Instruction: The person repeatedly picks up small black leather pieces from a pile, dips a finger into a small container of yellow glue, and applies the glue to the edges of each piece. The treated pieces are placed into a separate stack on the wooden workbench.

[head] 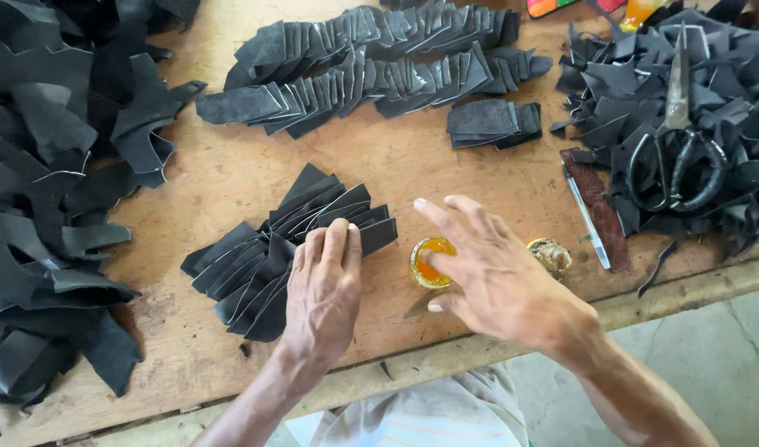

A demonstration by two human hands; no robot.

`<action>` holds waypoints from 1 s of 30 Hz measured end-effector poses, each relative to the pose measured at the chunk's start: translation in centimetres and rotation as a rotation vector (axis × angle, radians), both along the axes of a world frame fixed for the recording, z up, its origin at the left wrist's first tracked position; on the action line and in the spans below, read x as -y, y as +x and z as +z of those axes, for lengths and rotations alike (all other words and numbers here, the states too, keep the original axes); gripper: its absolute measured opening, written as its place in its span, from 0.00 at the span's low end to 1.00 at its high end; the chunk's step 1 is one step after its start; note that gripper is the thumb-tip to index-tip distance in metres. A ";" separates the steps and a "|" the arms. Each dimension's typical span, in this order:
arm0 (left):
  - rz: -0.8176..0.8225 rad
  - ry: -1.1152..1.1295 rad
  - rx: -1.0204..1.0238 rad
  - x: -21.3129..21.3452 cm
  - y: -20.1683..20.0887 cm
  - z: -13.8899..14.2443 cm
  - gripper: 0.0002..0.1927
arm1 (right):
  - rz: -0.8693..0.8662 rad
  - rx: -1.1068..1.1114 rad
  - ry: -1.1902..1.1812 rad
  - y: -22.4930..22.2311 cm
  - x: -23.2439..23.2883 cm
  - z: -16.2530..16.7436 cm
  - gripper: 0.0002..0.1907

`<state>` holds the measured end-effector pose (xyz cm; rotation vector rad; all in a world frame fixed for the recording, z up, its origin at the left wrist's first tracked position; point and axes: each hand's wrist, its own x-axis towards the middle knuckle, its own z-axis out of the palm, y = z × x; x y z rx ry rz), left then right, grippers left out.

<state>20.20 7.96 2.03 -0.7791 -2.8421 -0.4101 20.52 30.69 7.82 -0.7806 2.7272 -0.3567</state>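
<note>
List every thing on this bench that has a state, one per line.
left hand: flat, pressing the fanned black pieces
right hand: spread, a finger dipped in the small glue pot
small glue pot: open, amber contents
scissors: closed, lying on the scrap pile
pen: flat on bench

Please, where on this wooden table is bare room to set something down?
Bare wood lies between the fanned pieces under the left hand and the long overlapped row, and also left of the small stack. The near edge left of the left wrist is open. Around the scissors and the offcut heap it is crowded.
</note>
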 end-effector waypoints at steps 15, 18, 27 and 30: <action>0.241 1.293 0.713 2.7 -1.9 4.2 0.35 | -0.096 -0.139 -0.160 4.2 -2.5 2.6 0.27; 0.220 1.478 0.831 2.7 -2.6 2.9 0.21 | -0.140 -0.235 -0.241 5.0 -2.9 3.1 0.24; 0.148 1.903 1.195 1.0 -1.5 0.8 0.17 | -0.248 -0.348 -0.667 5.3 -1.7 -0.1 0.35; 0.196 1.870 1.215 0.1 -1.4 1.0 0.14 | -0.153 -0.260 -0.650 4.7 -1.3 -1.2 0.44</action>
